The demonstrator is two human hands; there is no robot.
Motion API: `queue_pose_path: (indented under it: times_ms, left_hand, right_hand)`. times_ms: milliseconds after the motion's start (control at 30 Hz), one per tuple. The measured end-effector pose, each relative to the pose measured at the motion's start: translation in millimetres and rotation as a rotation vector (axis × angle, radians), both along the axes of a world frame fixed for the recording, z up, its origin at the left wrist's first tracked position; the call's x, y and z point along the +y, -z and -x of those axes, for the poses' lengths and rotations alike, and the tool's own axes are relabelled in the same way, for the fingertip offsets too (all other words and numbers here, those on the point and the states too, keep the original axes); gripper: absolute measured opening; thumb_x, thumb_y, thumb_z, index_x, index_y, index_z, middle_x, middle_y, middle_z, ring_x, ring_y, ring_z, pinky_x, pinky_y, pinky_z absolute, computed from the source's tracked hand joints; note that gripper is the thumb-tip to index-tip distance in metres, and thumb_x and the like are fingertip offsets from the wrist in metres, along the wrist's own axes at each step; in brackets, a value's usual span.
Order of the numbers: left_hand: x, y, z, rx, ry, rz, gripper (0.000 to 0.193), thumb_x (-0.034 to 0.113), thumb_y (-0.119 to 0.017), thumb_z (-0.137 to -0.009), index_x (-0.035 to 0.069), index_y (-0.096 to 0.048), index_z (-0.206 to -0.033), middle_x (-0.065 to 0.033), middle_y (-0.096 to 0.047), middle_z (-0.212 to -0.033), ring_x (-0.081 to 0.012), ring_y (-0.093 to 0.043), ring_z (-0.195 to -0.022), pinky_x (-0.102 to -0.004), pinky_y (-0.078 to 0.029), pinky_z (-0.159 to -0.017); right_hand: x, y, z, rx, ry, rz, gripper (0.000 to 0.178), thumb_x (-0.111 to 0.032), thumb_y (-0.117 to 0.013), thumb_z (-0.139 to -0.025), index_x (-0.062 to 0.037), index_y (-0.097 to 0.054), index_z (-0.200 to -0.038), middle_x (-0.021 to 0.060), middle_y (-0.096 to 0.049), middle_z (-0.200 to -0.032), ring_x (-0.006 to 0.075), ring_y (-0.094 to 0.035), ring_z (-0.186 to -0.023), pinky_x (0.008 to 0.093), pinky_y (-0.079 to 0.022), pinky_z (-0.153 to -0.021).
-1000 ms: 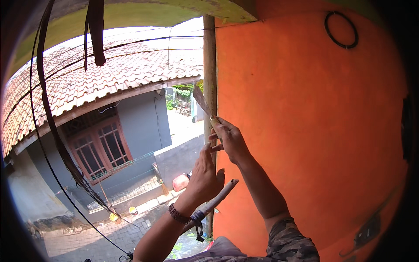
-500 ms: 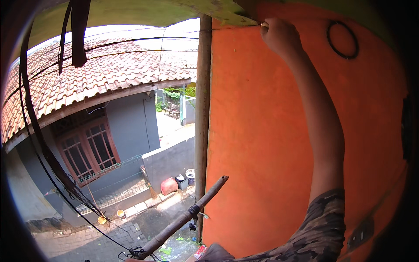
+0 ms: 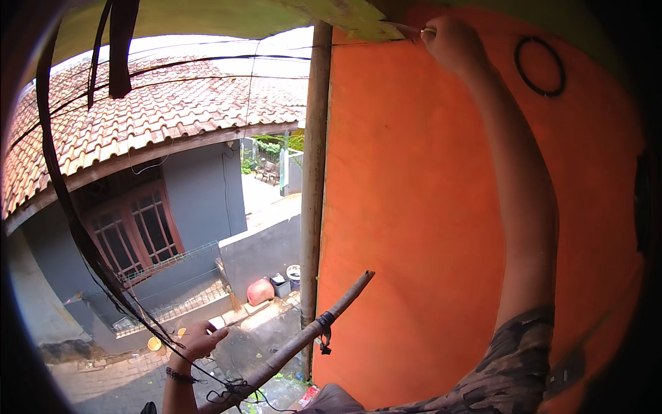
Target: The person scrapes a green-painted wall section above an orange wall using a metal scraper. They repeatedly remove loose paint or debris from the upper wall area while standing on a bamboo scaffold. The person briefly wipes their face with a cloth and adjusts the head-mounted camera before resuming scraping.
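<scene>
High against the orange wall (image 3: 407, 207), my right hand (image 3: 455, 45) is closed round a small tool with a thin, flat, pale blade, which looks like a scraper (image 3: 403, 29). The blade reaches left from my fist to the green ceiling edge (image 3: 355, 21), where the surface looks patchy and flaking. At the lower left is my left hand (image 3: 198, 341), a dark bracelet on its wrist. Its fingers are loosely bent and apart, with nothing visible in them. Dark cables (image 3: 114, 283) hang close beside it.
A wooden pole (image 3: 296, 348) with a dark tie slants up in front of me. An upright post (image 3: 316, 186) borders the wall. A black ring (image 3: 540, 67) hangs at the upper right. Below lie a paved lane (image 3: 103, 379), buckets (image 3: 281, 285) and a tiled-roof house (image 3: 200, 186).
My left hand has come into view at the lower left. The right hand has shifted slightly right, and more of the blade shows. The view has moved a little.
</scene>
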State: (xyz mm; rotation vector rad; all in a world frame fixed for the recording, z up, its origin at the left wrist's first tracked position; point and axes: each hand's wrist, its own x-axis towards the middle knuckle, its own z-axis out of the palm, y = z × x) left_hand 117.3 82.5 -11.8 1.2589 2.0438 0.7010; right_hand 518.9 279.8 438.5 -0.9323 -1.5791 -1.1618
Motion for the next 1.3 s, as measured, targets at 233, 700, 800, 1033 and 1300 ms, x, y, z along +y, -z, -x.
queue_pose_path:
  times_ms: [233,700,800,1033,1300]
  left_hand:
    - [13,4,-36,0.251,0.27,-0.027,0.059,0.057,-0.051,-0.084,0.002,-0.064,-0.101,-0.0206,-0.065,-0.09,-0.0342,-0.062,-0.09,-0.0389,-0.048,-0.079]
    - [7,27,-82,0.104,0.77,0.119,0.072,0.066,-0.054,-0.077,0.001,-0.055,-0.107,-0.0205,-0.061,-0.091,-0.0322,-0.06,-0.087,-0.0397,-0.046,-0.077]
    - [4,23,-83,0.073,0.723,0.205,0.071,0.065,-0.054,-0.077,0.001,-0.055,-0.108,-0.0202,-0.061,-0.09,-0.0318,-0.06,-0.087,-0.0387,-0.045,-0.077]
    - [8,18,-82,-0.029,0.703,0.289,0.068,0.06,-0.059,-0.078,0.003,-0.052,-0.115,-0.018,-0.062,-0.092,-0.0274,-0.059,-0.089,-0.0367,-0.045,-0.078]
    - [11,27,-81,-0.03,0.703,0.2,0.069,0.063,-0.057,-0.076,0.004,-0.054,-0.112,-0.0194,-0.062,-0.095,-0.0317,-0.059,-0.092,-0.0386,-0.045,-0.081]
  right_hand:
    - [7,3,12,0.036,0.157,0.188,0.024,-0.023,-0.047,-0.086,-0.0046,-0.063,-0.085,0.015,-0.064,-0.08,0.032,-0.062,-0.077,0.0416,-0.049,-0.071]
    - [35,18,29,0.161,0.079,0.126,0.024,-0.019,-0.047,-0.087,-0.0011,-0.062,-0.085,0.0173,-0.064,-0.084,0.0316,-0.062,-0.08,0.0417,-0.051,-0.069]
    - [50,20,35,0.137,0.067,0.123,0.024,-0.021,-0.048,-0.087,-0.0013,-0.062,-0.086,0.0172,-0.064,-0.085,0.0315,-0.062,-0.08,0.0415,-0.051,-0.069]
    - [56,19,39,0.088,0.079,0.052,0.022,-0.021,-0.048,-0.088,-0.0041,-0.062,-0.09,0.0147,-0.064,-0.084,0.0304,-0.062,-0.081,0.0416,-0.05,-0.07]
    - [40,25,45,0.085,-0.044,0.02,0.022,-0.022,-0.049,-0.088,-0.0073,-0.063,-0.097,0.0141,-0.064,-0.08,0.0287,-0.062,-0.079,0.0409,-0.05,-0.071]
